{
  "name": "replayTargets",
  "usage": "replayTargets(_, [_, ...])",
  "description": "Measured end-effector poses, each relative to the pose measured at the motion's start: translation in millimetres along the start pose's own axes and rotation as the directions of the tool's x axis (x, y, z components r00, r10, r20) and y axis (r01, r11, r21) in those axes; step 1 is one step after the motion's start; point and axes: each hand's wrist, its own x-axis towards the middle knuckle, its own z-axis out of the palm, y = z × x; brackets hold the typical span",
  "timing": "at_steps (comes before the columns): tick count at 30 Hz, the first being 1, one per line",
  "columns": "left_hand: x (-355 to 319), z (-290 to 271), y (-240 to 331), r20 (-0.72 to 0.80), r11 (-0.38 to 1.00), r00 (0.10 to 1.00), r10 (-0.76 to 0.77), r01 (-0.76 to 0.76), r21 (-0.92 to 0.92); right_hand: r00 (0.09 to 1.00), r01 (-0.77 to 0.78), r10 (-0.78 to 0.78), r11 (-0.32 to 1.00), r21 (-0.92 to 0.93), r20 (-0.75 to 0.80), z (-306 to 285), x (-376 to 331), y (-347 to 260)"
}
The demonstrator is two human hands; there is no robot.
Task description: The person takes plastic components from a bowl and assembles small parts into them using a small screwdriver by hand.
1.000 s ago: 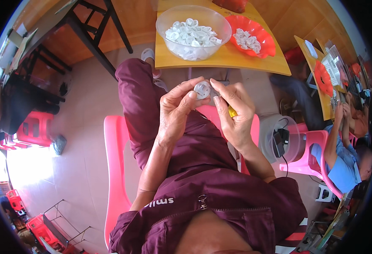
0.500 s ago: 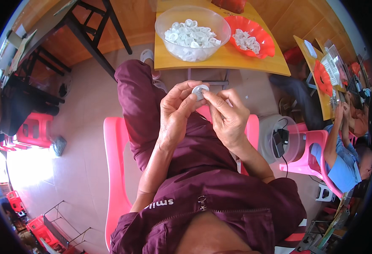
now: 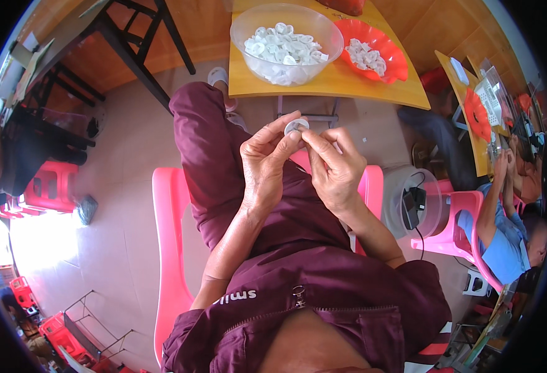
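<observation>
Above my lap, my left hand (image 3: 266, 160) pinches a small round white plastic part (image 3: 297, 126) with a raised rim between thumb and fingers. My right hand (image 3: 335, 165) is closed, its thumb and index fingertips pressed against the part's middle and right edge. Whether those fingertips also hold something tiny is hidden. Beyond my hands on the yellow table (image 3: 348, 89) stands a clear plastic bowl (image 3: 248, 62), heaped with similar white parts (image 3: 286, 43). Touching its right side is a red wavy-rimmed dish (image 3: 396, 59) with more small white pieces (image 3: 365, 56).
A clear tub (image 3: 388, 202) with black power adapters (image 3: 413, 205) stands on the floor at my right. Further right, a person in a blue shirt (image 3: 503, 248) sits on a pink chair (image 3: 463, 217) at another table. Dark table legs (image 3: 139, 59) rise at the far left.
The white part has tilted slightly in my left fingers, and my right fingertips have shifted a little across it. The table and bowls sit slightly higher in view.
</observation>
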Motion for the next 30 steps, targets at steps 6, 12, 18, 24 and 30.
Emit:
replayTargets(6, [-0.6, 3.1, -4.9, -0.008, 0.997, 0.997, 0.071, -0.071, -0.033, 0.999, 0.014, -0.013, 1.000, 0.011, -0.040, 3.8, -0.3, -0.4])
replayTargets(12, [-1.6, 5.1, -6.2, -0.063, 0.997, 0.995, 0.073, -0.075, -0.030, 0.998, -0.001, 0.003, 1.000, 0.029, -0.056, 5.9, -0.6, -1.3])
replayTargets(18, [-0.2, 5.4, -8.8, -0.082, 0.996, 0.994, 0.065, -0.070, -0.056, 0.999, -0.010, 0.011, 1.000, 0.020, -0.041, 7.0, -1.2, -0.1])
replayTargets(24, [4.9, 3.5, -15.5, -0.119, 0.996, 0.990, 0.071, -0.077, -0.051, 0.999, 0.012, -0.013, 0.999, -0.036, -0.032, 7.0, -0.3, -0.1])
replayTargets(30, [7.0, 3.2, -16.5, -0.122, 0.998, 0.992, 0.043, -0.048, -0.040, 1.000, 0.022, -0.023, 0.996, -0.088, -0.013, 4.6, 1.2, 1.3])
